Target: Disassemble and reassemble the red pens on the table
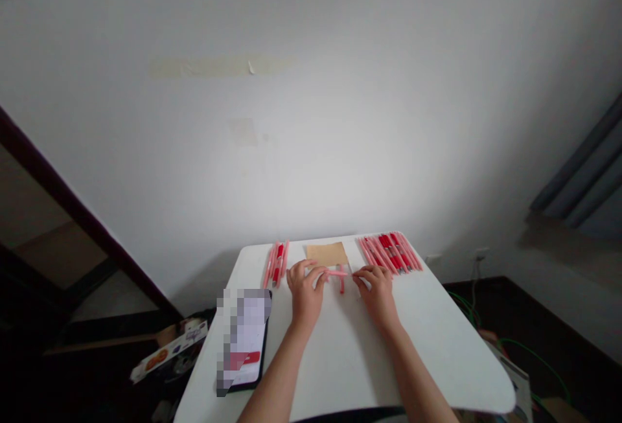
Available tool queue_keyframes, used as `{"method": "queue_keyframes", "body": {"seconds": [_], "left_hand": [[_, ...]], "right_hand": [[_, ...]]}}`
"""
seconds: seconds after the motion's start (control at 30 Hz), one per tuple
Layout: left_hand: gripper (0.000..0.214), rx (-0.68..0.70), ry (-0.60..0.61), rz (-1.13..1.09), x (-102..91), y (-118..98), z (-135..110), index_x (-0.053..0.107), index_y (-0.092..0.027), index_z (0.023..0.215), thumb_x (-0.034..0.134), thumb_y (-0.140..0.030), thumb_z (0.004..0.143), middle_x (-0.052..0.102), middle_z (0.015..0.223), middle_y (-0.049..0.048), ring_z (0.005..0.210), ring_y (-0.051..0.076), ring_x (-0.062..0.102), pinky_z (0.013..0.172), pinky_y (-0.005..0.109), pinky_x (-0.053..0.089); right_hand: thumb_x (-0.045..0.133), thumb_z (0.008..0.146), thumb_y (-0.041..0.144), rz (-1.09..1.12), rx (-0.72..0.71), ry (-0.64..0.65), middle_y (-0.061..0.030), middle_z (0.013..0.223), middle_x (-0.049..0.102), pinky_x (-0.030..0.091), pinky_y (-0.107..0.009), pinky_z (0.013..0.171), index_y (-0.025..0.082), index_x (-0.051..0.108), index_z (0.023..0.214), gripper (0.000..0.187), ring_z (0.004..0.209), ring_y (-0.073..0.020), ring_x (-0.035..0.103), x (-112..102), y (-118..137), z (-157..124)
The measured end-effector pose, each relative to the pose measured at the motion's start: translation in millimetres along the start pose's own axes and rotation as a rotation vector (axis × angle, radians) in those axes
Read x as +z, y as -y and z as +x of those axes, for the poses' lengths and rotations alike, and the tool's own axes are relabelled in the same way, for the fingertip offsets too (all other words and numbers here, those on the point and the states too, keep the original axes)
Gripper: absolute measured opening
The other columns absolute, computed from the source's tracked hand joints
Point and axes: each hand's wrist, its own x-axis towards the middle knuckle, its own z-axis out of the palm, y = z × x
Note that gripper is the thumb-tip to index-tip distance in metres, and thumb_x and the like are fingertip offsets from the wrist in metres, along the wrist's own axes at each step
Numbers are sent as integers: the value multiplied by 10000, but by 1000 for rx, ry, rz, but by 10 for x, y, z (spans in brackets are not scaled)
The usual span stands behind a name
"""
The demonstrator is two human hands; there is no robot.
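Note:
My left hand (307,290) pinches a pink pen (336,273) between thumb and fingertips, its tip pointing right. My right hand (376,290) is closed in a pinch just beyond that tip; the small thing at its fingertips is too fine to make out. Between the hands, a short pink pen part (341,287) lies on the table, partly behind the held pen. Just beyond the hands is a tan piece of paper or card (326,254).
On the white table (340,358), a row of several pink and red pens (391,252) lies at back right. A smaller group of pens (276,264) lies at back left. A phone (250,339) rests at the left edge. Behind the table stands a wall (311,170).

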Motion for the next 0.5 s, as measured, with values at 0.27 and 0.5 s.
{"method": "queue_keyframes", "body": {"seconds": [0.27,0.5], "left_hand": [[139,-54,-111,99,0,50,-3,685,-217,816,566,-283,843,596,1057,77,1073,245,512,992,457,364],[152,-109,-99,223,16,9,-40,663,-194,798,546,-280,842,585,1073,101,1096,282,477,961,486,364]], "right_hand": [[549,878,357,-17,13,-56,-85,899,637,391,-403,856,224,731,834,230,937,-239,490,-18,15,-16],[586,855,316,-56,8,-69,-86,903,639,391,-404,856,224,737,826,179,948,-244,478,-21,10,-22]]}}
